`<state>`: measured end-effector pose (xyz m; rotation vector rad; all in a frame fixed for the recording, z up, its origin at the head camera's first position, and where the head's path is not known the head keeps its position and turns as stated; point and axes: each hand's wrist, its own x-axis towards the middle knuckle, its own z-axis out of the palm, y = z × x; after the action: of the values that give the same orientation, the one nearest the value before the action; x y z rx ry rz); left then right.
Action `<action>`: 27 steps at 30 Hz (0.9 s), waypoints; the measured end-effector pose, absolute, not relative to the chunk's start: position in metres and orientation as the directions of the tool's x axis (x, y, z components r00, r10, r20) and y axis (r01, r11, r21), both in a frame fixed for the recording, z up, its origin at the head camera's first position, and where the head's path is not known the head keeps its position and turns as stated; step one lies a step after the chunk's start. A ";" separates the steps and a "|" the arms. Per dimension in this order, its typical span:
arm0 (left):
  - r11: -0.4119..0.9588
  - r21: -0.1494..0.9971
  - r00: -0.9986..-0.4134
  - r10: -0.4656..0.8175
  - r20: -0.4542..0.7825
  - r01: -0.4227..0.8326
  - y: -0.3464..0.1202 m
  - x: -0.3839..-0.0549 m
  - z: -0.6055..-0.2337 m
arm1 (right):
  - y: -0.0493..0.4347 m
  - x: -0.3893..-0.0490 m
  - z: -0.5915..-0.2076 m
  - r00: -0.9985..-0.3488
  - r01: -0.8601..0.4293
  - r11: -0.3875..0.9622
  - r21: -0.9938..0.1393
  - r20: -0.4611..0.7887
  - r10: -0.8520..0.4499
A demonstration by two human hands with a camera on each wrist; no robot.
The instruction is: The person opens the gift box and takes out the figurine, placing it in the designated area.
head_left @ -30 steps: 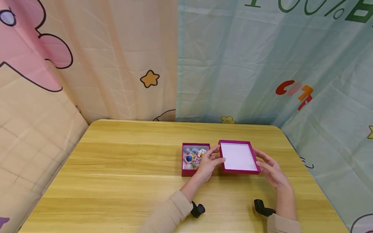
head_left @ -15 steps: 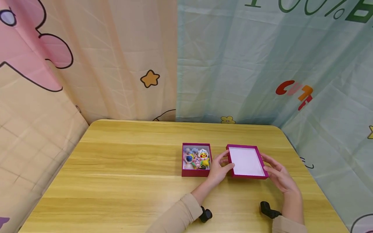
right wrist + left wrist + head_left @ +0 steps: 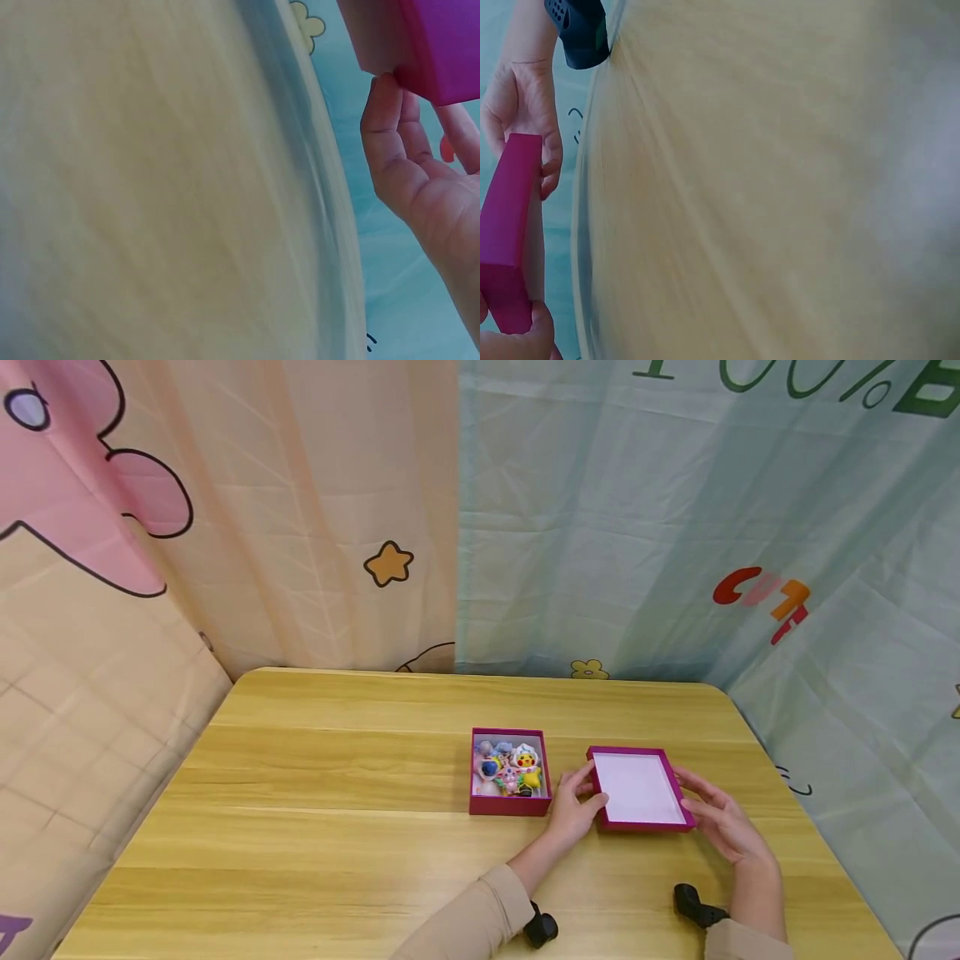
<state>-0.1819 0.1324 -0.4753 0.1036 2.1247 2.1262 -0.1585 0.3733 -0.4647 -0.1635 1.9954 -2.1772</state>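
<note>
Both hands hold a magenta box lid (image 3: 641,789), its white inside facing up. My left hand (image 3: 573,810) grips its left side, thumb over the near left corner. On the opposite side my right hand (image 3: 727,827) holds the edge between thumb and fingers. In the left wrist view the lid (image 3: 510,217) spans the gap between the two hands; the right wrist view has its corner (image 3: 427,45) on the right hand's fingertips (image 3: 386,94). Left of the lid stands the magenta box (image 3: 510,807), holding several small colourful toy figures (image 3: 510,772).
The wooden table (image 3: 300,827) carries the box, which sits right of its middle. A peach curtain (image 3: 300,527) and a pale blue curtain (image 3: 585,527) hang behind it. Black wrist cameras (image 3: 542,928) are strapped to both wrists.
Held by both hands, the lid has moved right and toward the person, away from the box. The toys in the box, partly covered by the left hand before, now show fully.
</note>
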 end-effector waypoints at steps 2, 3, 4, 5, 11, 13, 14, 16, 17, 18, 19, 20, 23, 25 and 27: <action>-0.005 0.998 -0.988 0.145 -0.053 -0.055 0.133 -0.183 -0.476 | 0.374 -0.159 -0.466 -0.978 0.086 -0.071 -0.994 -0.071 -0.195; -0.010 0.998 -0.988 0.147 -0.056 -0.058 0.133 -0.184 -0.477 | 0.374 -0.159 -0.466 -0.979 0.097 -0.065 -0.993 -0.083 -0.188; -0.015 0.998 -0.986 0.151 -0.065 -0.068 0.133 -0.184 -0.477 | 0.375 -0.160 -0.467 -0.979 0.107 -0.059 -0.993 -0.094 -0.183; -0.019 0.997 -0.985 0.154 -0.073 -0.077 0.133 -0.185 -0.477 | 0.375 -0.160 -0.468 -0.979 0.116 -0.055 -0.992 -0.105 -0.177; -0.014 0.992 -0.977 0.178 -0.117 -0.122 0.133 -0.188 -0.483 | 0.375 -0.161 -0.470 -0.976 0.151 -0.032 -0.988 -0.144 -0.164; -0.013 0.991 -0.974 0.187 -0.130 -0.135 0.133 -0.189 -0.484 | 0.375 -0.161 -0.470 -0.974 0.159 -0.029 -0.987 -0.152 -0.167; -0.017 0.989 -0.972 0.190 -0.141 -0.147 0.133 -0.190 -0.485 | 0.374 -0.161 -0.470 -0.974 0.164 -0.029 -0.986 -0.157 -0.166; -0.029 0.987 -0.968 0.203 -0.150 -0.159 0.133 -0.190 -0.485 | 0.374 -0.161 -0.470 -0.972 0.174 -0.014 -0.985 -0.170 -0.161; -0.036 0.986 -0.966 0.208 -0.151 -0.162 0.133 -0.190 -0.485 | 0.374 -0.161 -0.469 -0.971 0.182 -0.004 -0.983 -0.179 -0.159; -0.045 0.985 -0.965 0.214 -0.154 -0.167 0.133 -0.190 -0.485 | 0.373 -0.161 -0.468 -0.970 0.187 0.006 -0.982 -0.185 -0.156; -0.052 0.984 -0.963 0.218 -0.155 -0.170 0.133 -0.190 -0.485 | 0.373 -0.161 -0.468 -0.969 0.193 0.017 -0.981 -0.193 -0.152; -0.062 0.982 -0.962 0.222 -0.158 -0.176 0.133 -0.191 -0.485 | 0.372 -0.161 -0.467 -0.969 0.199 0.027 -0.980 -0.201 -0.147; -0.071 0.983 -0.962 0.227 -0.152 -0.172 0.134 -0.191 -0.485 | 0.371 -0.161 -0.466 -0.965 0.218 0.048 -0.975 -0.223 -0.142; -0.072 0.982 -0.963 0.224 -0.153 -0.172 0.134 -0.191 -0.485 | 0.371 -0.162 -0.466 -0.963 0.228 0.050 -0.972 -0.233 -0.136; -0.056 0.985 -0.965 0.217 -0.149 -0.165 0.134 -0.191 -0.485 | 0.371 -0.162 -0.466 -0.961 0.236 0.057 -0.970 -0.241 -0.135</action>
<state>-0.1914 0.1337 -0.4851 0.0569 1.9574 2.1090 -0.1621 0.3714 -0.4662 0.1027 2.0692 -1.9873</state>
